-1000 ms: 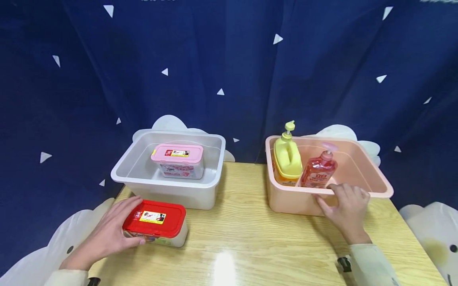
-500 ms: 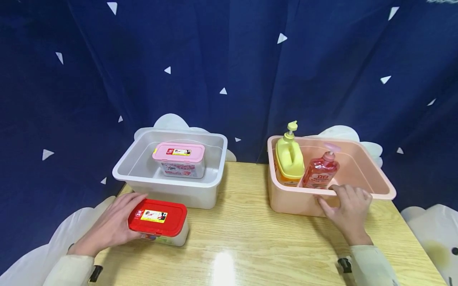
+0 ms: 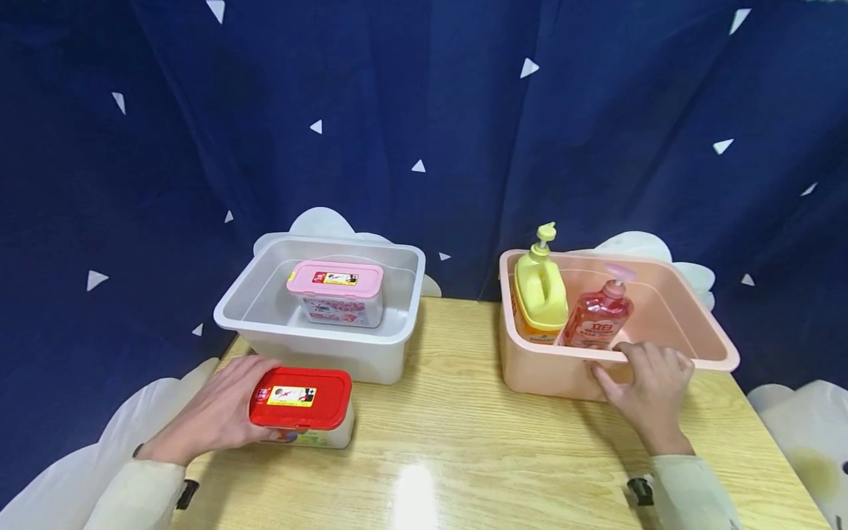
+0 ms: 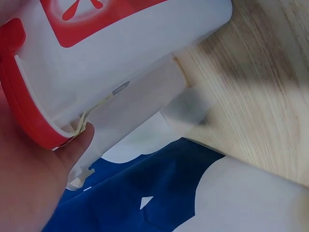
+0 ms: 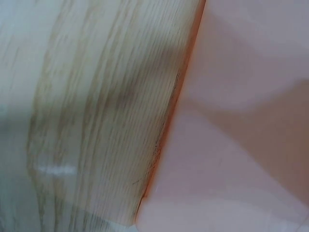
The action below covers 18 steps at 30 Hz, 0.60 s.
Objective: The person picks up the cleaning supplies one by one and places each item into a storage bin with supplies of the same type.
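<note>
My left hand (image 3: 221, 405) grips the left end of a plastic tub with a red lid (image 3: 303, 397), thumb at the near side and fingers over the back. In the left wrist view the white side of the tub (image 4: 125, 53) fills the top, with a fingertip (image 4: 79, 145) at the lid's edge. My right hand (image 3: 652, 386) holds the front rim of a pink bin (image 3: 550, 372), fingers over the rim and thumb outside. Inside that bin stand a yellow pump bottle (image 3: 543, 294) and a red pump bottle (image 3: 599, 316). The right wrist view shows only the bin's wall (image 5: 231, 159) and the table.
Behind the red-lidded tub stands a grey-white bin (image 3: 331, 357) holding a tub with a pink lid (image 3: 336, 280). Both bins sit on a wooden table (image 3: 457, 442), against a dark blue curtain (image 3: 397, 96) with white triangles.
My left hand has closed further round the red-lidded tub, its thumb drawing in, and the tub has turned slightly. My right hand has stayed on the pink rim. The head view has shifted a little.
</note>
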### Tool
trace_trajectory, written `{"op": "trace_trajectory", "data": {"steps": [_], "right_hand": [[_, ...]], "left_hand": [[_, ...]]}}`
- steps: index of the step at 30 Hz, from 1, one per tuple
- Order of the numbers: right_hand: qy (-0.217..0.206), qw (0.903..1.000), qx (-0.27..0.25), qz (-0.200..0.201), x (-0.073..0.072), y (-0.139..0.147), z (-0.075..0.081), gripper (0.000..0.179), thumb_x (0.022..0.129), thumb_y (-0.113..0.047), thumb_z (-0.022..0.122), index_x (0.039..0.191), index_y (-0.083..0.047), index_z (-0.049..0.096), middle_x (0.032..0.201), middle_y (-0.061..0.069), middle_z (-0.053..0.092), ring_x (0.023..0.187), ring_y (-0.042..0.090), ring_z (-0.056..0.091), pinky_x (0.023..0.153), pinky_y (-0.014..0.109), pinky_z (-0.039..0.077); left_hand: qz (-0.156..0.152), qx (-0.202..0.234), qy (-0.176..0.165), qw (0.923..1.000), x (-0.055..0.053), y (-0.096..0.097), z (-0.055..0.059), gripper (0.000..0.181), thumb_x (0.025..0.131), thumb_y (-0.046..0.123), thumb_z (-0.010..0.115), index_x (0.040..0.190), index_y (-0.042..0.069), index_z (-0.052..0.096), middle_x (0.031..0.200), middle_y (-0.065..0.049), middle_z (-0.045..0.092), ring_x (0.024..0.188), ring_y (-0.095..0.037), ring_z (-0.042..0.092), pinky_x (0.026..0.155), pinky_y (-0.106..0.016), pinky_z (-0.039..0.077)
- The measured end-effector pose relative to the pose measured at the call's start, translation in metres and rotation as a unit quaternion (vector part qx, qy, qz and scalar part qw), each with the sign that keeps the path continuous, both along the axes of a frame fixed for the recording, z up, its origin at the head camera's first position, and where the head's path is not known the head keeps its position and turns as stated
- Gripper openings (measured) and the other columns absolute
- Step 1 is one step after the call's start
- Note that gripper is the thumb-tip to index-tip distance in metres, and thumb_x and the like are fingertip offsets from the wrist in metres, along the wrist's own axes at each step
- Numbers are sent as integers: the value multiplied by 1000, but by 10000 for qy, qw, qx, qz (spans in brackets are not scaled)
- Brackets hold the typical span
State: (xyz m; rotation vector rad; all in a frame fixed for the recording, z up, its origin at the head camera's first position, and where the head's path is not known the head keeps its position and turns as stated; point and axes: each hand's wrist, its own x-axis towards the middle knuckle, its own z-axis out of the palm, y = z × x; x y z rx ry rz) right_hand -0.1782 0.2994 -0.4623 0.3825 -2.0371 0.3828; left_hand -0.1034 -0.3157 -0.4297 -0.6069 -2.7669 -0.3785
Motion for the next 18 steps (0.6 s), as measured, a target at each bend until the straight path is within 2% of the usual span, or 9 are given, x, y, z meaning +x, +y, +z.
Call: {"op": "trace_trajectory", "data": {"steps": [6, 12, 18], "right_hand": [[-47, 10000, -19, -42, 0, 1, -1, 74, 85, -69, 55, 95, 3, 66, 81, 23, 61, 81, 43, 48, 86, 59, 28], [-96, 9999, -35, -75, 3, 0, 0, 77, 85, -72, 53, 93, 3, 65, 81, 23, 61, 80, 43, 49, 86, 59, 28], [-59, 9999, 16, -110, 0, 0, 0, 76, 85, -72, 53, 96, 3, 65, 82, 23, 61, 80, 45, 49, 84, 60, 29]], "left_hand": [[-5, 205, -21, 9998, 2, 1, -4, 93, 48, 44, 94, 127, 12, 56, 116, -1, 62, 109, -21, 53, 89, -47, 44], [-57, 381, 262, 9989, 5, 3, -13, 90, 48, 41, 93, 126, 10, 57, 113, 0, 61, 104, -16, 51, 89, -37, 38], [105, 211, 166, 9996, 6, 5, -7, 88, 49, 41, 92, 124, 10, 57, 111, 0, 61, 102, -16, 53, 87, -39, 45]]}}
